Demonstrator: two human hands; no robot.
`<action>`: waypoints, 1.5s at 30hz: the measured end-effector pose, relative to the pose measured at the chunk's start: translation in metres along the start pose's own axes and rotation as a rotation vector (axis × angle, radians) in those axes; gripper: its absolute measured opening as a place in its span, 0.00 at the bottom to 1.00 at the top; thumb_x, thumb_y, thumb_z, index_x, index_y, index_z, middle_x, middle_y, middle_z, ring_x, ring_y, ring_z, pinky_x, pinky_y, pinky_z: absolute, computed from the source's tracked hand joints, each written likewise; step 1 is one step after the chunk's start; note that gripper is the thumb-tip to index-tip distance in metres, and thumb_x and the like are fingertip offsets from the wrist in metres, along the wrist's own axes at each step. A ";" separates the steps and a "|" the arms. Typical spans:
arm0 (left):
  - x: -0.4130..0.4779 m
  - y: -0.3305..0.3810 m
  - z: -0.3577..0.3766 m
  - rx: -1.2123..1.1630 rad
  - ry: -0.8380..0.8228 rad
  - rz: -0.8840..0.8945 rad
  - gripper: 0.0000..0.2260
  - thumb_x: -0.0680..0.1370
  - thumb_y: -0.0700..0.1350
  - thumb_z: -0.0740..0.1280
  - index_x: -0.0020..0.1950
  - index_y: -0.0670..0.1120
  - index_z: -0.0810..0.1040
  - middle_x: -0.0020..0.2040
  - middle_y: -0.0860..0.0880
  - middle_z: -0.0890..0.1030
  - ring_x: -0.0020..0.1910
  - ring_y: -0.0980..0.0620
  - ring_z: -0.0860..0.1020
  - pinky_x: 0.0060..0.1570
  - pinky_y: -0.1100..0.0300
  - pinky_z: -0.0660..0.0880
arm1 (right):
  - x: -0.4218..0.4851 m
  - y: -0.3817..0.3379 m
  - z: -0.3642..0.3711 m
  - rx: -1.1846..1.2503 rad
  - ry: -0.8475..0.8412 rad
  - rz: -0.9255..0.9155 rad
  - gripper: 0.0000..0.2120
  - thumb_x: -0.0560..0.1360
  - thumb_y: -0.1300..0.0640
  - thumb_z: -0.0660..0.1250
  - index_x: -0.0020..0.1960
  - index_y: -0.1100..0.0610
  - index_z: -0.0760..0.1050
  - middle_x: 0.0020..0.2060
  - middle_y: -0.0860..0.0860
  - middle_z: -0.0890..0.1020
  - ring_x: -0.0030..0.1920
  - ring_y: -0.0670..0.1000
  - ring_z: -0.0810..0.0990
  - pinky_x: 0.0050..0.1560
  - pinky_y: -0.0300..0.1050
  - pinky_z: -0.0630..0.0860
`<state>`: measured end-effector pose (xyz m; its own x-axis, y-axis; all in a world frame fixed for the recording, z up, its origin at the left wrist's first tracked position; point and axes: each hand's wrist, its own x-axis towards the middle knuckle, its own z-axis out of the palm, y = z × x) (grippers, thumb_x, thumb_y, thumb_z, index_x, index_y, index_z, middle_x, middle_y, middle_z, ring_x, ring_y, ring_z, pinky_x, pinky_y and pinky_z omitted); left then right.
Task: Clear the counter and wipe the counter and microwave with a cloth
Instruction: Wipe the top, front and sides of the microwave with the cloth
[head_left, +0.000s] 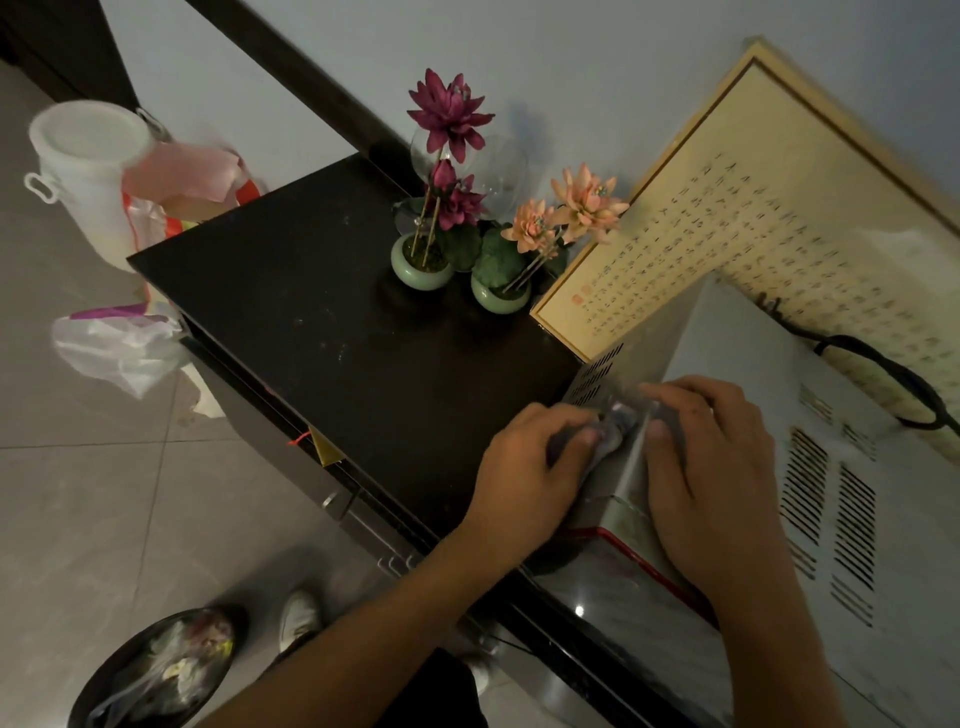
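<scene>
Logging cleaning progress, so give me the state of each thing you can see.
cloth: bunched on the microwave's top edge
left hand: grips the cloth
right hand: holds the cloth, atop the microwave
microwave: on the counter
counter: dusty specks, not cleared
flower pots: upright on the counter
framed picture: leaning against the wall
bin: lined, holding rubbish

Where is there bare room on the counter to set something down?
Bare: the counter at left and front, between its edge, the flower pots behind and the microwave at right. Crowded: the back, with glass bowl and framed calligraphy, and the microwave's corner, where left hand and right hand hold the cloth.
</scene>
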<state>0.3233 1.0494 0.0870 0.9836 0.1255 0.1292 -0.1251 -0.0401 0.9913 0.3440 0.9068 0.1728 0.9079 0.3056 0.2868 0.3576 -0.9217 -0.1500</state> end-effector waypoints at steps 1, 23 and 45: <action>0.008 -0.001 0.003 -0.006 0.002 -0.013 0.05 0.81 0.49 0.66 0.55 0.55 0.81 0.49 0.52 0.79 0.47 0.55 0.78 0.50 0.47 0.78 | 0.000 0.000 0.001 0.001 0.000 0.001 0.18 0.80 0.50 0.54 0.65 0.54 0.74 0.60 0.51 0.72 0.56 0.44 0.65 0.57 0.48 0.65; 0.023 0.006 0.015 0.040 0.047 0.002 0.07 0.82 0.50 0.63 0.55 0.53 0.79 0.49 0.53 0.79 0.46 0.57 0.78 0.47 0.58 0.77 | 0.000 0.001 0.001 0.033 -0.027 0.054 0.19 0.78 0.54 0.57 0.68 0.53 0.70 0.61 0.51 0.73 0.57 0.51 0.71 0.56 0.49 0.65; 0.062 -0.038 0.026 0.137 -0.095 -0.203 0.07 0.83 0.52 0.62 0.57 0.55 0.78 0.53 0.51 0.78 0.50 0.55 0.76 0.51 0.51 0.77 | -0.001 -0.002 0.001 0.062 -0.021 0.097 0.20 0.78 0.54 0.59 0.70 0.54 0.67 0.63 0.51 0.74 0.61 0.51 0.71 0.59 0.51 0.67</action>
<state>0.3924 1.0325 0.0563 0.9953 0.0515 -0.0816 0.0888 -0.1579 0.9834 0.3426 0.9089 0.1721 0.9430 0.2209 0.2487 0.2800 -0.9308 -0.2350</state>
